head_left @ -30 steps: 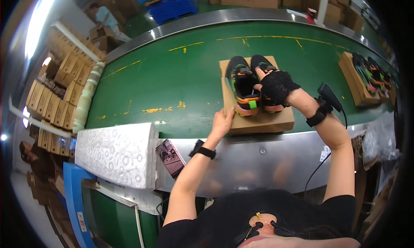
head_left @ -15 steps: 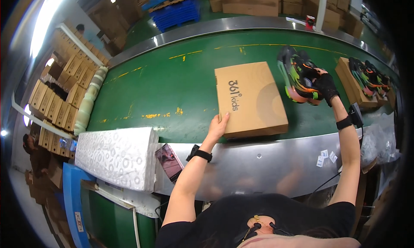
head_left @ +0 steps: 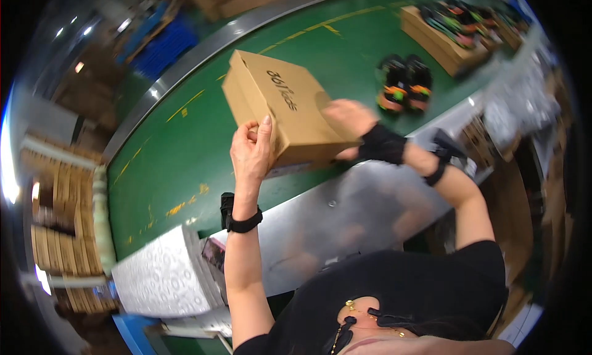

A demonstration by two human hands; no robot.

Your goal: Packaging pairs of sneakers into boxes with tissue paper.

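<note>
A brown cardboard shoebox (head_left: 302, 105) is tilted over the green conveyor belt, its lid on. My left hand (head_left: 250, 150) grips its near left corner, thumb up against the lid edge and fingers curled at the side. At the box's right end is my right hand (head_left: 354, 119), in a black fingerless glove. Motion smears its fingers, so I cannot tell whether they grip the box. To the right, a pair of black sneakers (head_left: 405, 83) with orange and green accents stands on the belt, apart from both hands.
More sneakers (head_left: 459, 22) sit on another cardboard box (head_left: 441, 46) at the far right. Clear plastic bags (head_left: 521, 102) lie nearby. A steel ledge (head_left: 333, 216) runs along the near side. White patterned wrapping sheets (head_left: 163, 278) are stacked at left, beside a phone (head_left: 213, 253) and shelved boxes (head_left: 65, 213).
My right hand has let go of the sneakers, which now stand on the belt, and has come to the shoebox. The box is tilted and turned. The whole view has swung round.
</note>
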